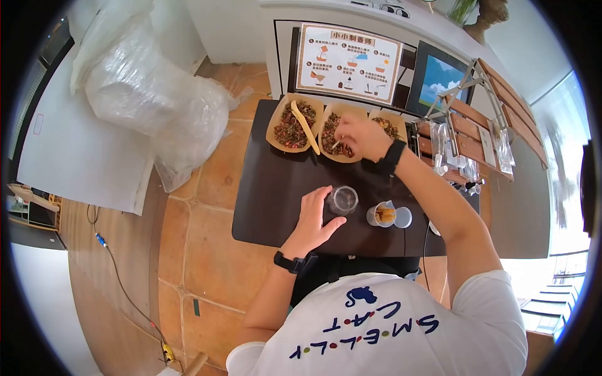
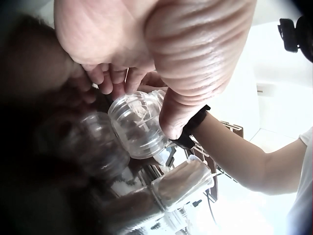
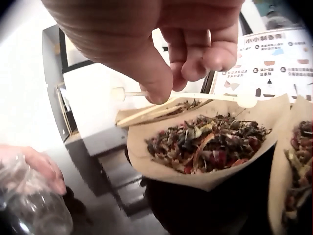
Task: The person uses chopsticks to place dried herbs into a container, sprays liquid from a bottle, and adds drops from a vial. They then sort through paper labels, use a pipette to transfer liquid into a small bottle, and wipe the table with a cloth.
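My left hand (image 1: 310, 219) rests at the table's front, thumb and fingers curved round a clear round jar (image 1: 344, 200). In the left wrist view the jar (image 2: 137, 125) lets light straight through, its ridged wall between the fingers and thumb. Over the middle paper tray (image 3: 166, 171), my right hand (image 1: 365, 138) pinches a thin pale stick (image 3: 195, 96) with a rounded, flattened tip at each end. That tray holds a mix of dried petals and leaves (image 3: 210, 142). The stick is level above the mix in the right wrist view.
A left tray (image 1: 276, 135) of dried mix has wooden tongs (image 1: 305, 127) lying across it. Another tray (image 1: 385, 114) stands right. Near the jar are a cup of thin sticks (image 1: 384, 215) and its lid (image 1: 403, 218). An instruction sheet (image 1: 348, 62) and folding wooden rack (image 1: 470, 125) stand behind.
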